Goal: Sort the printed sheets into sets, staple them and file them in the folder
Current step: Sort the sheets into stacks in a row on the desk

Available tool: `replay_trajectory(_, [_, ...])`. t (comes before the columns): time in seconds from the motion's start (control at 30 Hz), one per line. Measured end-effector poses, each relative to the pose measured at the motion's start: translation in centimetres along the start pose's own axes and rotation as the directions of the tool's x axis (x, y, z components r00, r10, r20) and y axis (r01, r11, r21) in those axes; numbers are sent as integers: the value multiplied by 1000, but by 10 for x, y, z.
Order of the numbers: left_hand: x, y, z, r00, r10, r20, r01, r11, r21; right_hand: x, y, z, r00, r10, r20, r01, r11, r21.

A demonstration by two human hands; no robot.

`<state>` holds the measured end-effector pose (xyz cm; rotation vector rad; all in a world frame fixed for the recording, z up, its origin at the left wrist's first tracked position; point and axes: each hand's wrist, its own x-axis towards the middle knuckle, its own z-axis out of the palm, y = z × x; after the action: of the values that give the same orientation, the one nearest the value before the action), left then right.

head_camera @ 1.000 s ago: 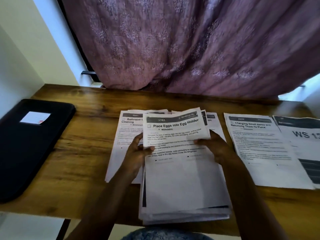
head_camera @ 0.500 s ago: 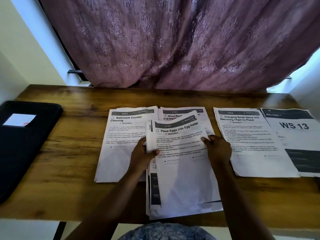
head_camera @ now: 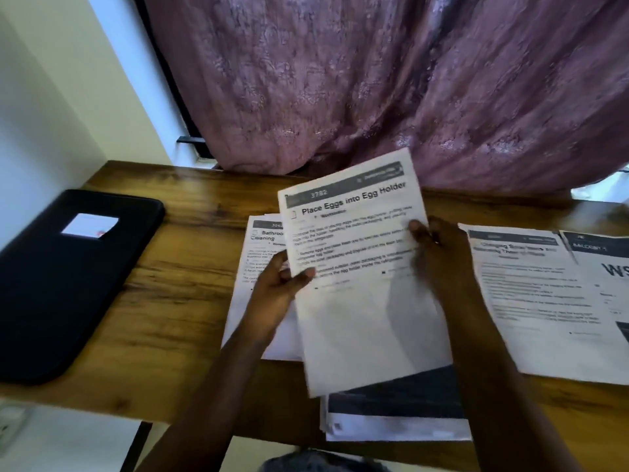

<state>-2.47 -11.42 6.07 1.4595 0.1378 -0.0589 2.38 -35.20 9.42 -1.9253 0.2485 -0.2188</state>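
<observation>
A sheet headed "Place Eggs into Egg Holder" (head_camera: 360,301) is raised off the desk, tilted, gripped at its left edge by my left hand (head_camera: 275,294) and at its right edge by my right hand (head_camera: 439,264). Under it lies the stack of remaining sheets (head_camera: 394,420), reaching the desk's near edge. The "Bathroom Counter Cleaning" sheet (head_camera: 262,247) lies flat to the left, partly covered. To the right lie the "Charging Small Items" sheet (head_camera: 531,301) and a "WS" sheet (head_camera: 606,267). A black folder (head_camera: 68,277) lies closed at the far left.
The wooden desk (head_camera: 177,301) runs up to a purple curtain (head_camera: 374,80) hanging along its back edge. A white wall stands at the left. Bare wood shows between the folder and the sheets. No stapler is in view.
Both hands have lifted the egg-holder sheet up off the stack and toward the back of the desk. The camera view has shifted right and closer.
</observation>
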Motion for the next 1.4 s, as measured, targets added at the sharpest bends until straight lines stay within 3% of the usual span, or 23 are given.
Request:
replay_trajectory(0.07, [4, 13, -36, 981, 15, -195, -10, 1000, 26, 5, -11, 46, 995, -18, 96, 14, 999, 51])
replay_trajectory(0.13, [13, 21, -85, 925, 36, -379, 46, 977, 206, 0, -21, 99, 963, -21, 270, 24, 1000, -7])
replay_trajectory(0.23, [26, 21, -163, 871, 43, -490, 239, 833, 499, -14, -24, 173, 896, -10, 445, 66, 992, -111])
replay_trajectory(0.33, [34, 5, -214, 866, 72, -494, 318, 683, 657, -27, -23, 233, 865, 15, 502, 116, 967, -229])
replay_trajectory(0.43, [35, -15, -234, 880, 144, -453, 317, 532, 785, -40, -22, 267, 879, 43, 475, 153, 918, -365])
replay_trajectory(0.57, [23, -41, -226, 880, 312, -358, 257, 321, 912, -52, -20, 269, 914, -166, 369, 358, 757, -547])
replay_trajectory(0.63, [16, -52, -210, 934, 268, -234, 178, 219, 959, -60, -15, 270, 846, -299, 442, 520, 645, -560])
replay_trajectory(0.7, [15, -66, -199, 978, 109, -177, 164, 119, 979, -63, -4, 275, 801, -303, 516, 587, 569, -576])
replay_trajectory(0.77, [19, -77, -199, 976, 50, -212, 206, 107, 973, -58, 6, 278, 823, -252, 508, 550, 576, -605])
replay_trajectory(1.07, [43, -74, -211, 963, 78, -256, 243, 146, 959, -41, 35, 268, 915, -70, 398, 370, 542, -754])
replay_trajectory(1.4, [46, -70, -196, 972, 61, -226, 217, 135, 967, -43, 26, 254, 918, -89, 387, 360, 598, -716])
